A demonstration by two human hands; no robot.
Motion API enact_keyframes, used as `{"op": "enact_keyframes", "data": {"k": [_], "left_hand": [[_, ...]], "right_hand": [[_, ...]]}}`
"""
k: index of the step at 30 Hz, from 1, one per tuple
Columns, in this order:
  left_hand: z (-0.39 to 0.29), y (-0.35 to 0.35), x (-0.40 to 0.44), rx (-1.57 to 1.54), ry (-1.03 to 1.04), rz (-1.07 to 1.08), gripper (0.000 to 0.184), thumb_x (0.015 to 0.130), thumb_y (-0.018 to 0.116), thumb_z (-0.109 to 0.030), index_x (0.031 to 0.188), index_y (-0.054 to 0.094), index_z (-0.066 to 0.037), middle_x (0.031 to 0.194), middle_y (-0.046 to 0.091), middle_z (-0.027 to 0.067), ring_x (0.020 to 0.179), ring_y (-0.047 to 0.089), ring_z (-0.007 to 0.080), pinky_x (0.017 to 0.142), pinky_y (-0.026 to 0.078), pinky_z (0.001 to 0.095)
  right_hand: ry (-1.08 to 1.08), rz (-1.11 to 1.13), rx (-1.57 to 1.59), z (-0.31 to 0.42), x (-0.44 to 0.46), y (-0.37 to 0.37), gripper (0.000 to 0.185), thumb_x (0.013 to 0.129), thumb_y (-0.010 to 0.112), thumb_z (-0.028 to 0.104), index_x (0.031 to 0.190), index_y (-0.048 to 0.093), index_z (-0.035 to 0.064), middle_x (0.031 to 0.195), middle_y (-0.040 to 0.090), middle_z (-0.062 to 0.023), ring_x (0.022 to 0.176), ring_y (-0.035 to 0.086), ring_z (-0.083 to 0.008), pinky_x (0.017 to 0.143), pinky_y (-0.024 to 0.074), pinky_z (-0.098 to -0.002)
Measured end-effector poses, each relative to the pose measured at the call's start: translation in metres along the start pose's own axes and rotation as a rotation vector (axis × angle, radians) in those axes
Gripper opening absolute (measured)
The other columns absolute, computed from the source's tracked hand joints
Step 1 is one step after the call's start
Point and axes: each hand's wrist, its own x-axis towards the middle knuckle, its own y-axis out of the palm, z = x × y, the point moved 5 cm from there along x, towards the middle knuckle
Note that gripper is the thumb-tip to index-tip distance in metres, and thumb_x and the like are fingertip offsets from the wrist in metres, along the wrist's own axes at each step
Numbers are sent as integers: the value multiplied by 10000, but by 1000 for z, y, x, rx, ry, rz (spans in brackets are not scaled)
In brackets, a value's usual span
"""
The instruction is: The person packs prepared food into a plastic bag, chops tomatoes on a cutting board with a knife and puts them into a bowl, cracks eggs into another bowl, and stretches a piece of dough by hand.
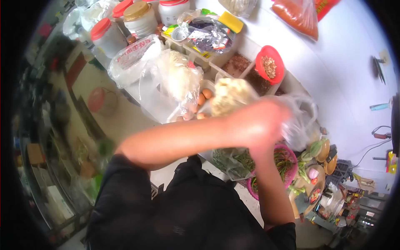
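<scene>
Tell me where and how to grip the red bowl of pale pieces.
Probably pinch the red bowl by its far rim, coming from above: its open mouth faces the camera, that edge looks unobstructed, and the pale pieces leave it bare.

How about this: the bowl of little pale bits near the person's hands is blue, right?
Not quite: the bowl of little pale bits near the person's hands is red, not blue, as the head view shows.

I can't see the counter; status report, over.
Both hands together, blurred; grip unclear. Pale-yellow food, apparently bagged, next to them; eggs nearby. Left forearm across the view.
</scene>
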Motion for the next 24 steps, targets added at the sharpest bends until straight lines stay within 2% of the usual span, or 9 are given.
{"op": "enact_keyframes", "data": {"k": [6, 8, 10, 12, 15, 18, 20, 21, 24], "left_hand": [[2, -71, 4, -109, -17, -166, 331, 767, 679, -84, 1065, 546, -27, 861, 575, 132, 914, 613, 288, 767, 501, 388], [37, -81, -37, -320, -700, 191, 314, 835, 690, -238, 1071, 581, -62, 931, 601, 108, 973, 622, 241, 814, 504, 367], [90, -58, -106, -270, -794, 577, 262, 831, 664, -253, 1029, 622, -86, 1027, 621, 112, 1023, 618, 249, 912, 479, 401], [122, -58, -157, 412, -624, 871, 292, 836, 615, -308, 1018, 650, -82, 872, 638, 99, 1011, 605, 255, 968, 436, 419], [165, -93, -196, 972, -261, 766, 205, 813, 572, -182, 968, 661, -82, 936, 656, 80, 1122, 559, 228, 1082, 355, 440], [172, -122, -189, 946, -336, 668, 178, 735, 630, -124, 898, 637, -52, 1084, 630, 82, 1185, 522, 252, 1114, 326, 458], [168, -135, -182, 905, -260, 415, 152, 727, 598, -63, 873, 641, -62, 1102, 629, 88, 1179, 525, 256, 1106, 344, 456], [173, -140, -185, 902, -265, 419, 152, 727, 598, -63, 873, 641, -62, 1102, 629, 88, 1179, 525, 256, 1106, 344, 456], [187, -157, -186, 877, -274, 328, 142, 714, 600, -60, 851, 635, -51, 1115, 630, 93, 1169, 529, 267, 1071, 384, 429]], "right_hand": [[254, -341, -343, -79, -13, -83, 499, 857, 657, 171, 1273, 478, -39, 1241, 538, -150, 1031, 565, -243, 858, 475, -348], [261, -601, -238, -46, -8, -99, 209, 914, 553, 102, 1063, 613, -33, 978, 633, -96, 886, 591, -179, 758, 486, -323], [178, -528, -403, -62, -19, -108, 233, 907, 566, 113, 1089, 608, -27, 969, 641, -85, 857, 594, -178, 756, 484, -317], [100, -442, -570, -64, -32, -113, 260, 900, 579, 123, 1115, 604, -22, 959, 649, -75, 829, 597, -176, 755, 482, -311], [685, -217, -376, -78, -42, -106, 339, 851, 611, 113, 1164, 580, -12, 1174, 595, -148, 1045, 568, -247, 900, 442, -352], [653, -415, -276, -35, -31, -84, 384, 812, 630, 52, 1186, 561, 0, 1174, 597, -136, 1034, 573, -259, 887, 443, -354], [18, -732, -933, 39, -15, -65, 426, 774, 647, 7, 1188, 545, 5, 1165, 601, -133, 986, 597, -282, 858, 464, -363], [22, -727, -932, 39, -13, -54, 426, 774, 647, 7, 1188, 545, 5, 1165, 601, -133, 986, 597, -282, 858, 464, -363], [-172, -76, -585, 21, 16, 16, 351, 756, 691, 25, 1089, 583, -3, 1082, 614, -147, 967, 594, -301, 848, 474, -383]]}}
